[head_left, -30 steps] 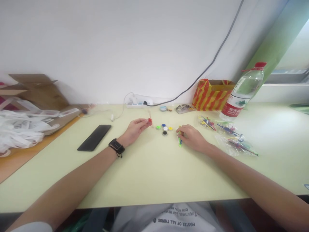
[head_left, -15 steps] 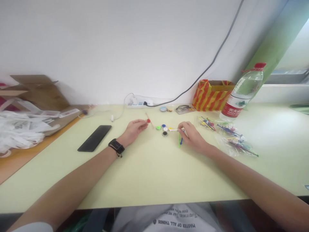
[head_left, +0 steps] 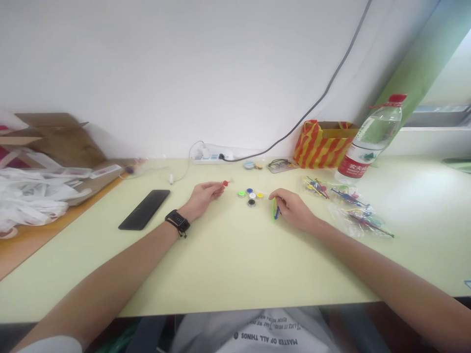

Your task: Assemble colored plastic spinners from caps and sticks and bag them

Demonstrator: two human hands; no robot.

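My left hand (head_left: 204,197) pinches a small red disc (head_left: 225,183) between thumb and fingertips, with a faint pale blur beside it. Right of this, several small round discs lie on the table around a white one (head_left: 252,195): a green disc (head_left: 241,194), a blue disc (head_left: 249,190), a yellow disc (head_left: 259,195) and a black disc (head_left: 251,202). My right hand (head_left: 290,207) rests on the table with its fingers curled. Below its fingers show a green stick (head_left: 273,210) and a blue stick (head_left: 277,214); what the fingers hold is hidden.
A black phone (head_left: 144,210) lies on the left, near a box with white straps (head_left: 29,191). Clear packets of coloured sticks (head_left: 362,215) lie on the right. Behind stand a water bottle (head_left: 370,142), a striped bag (head_left: 324,144) and a power strip (head_left: 211,158).
The pale strip on the red disc has turned and is now only a faint blur. The white stick at my right fingertips no longer shows, and those fingers are curled more.
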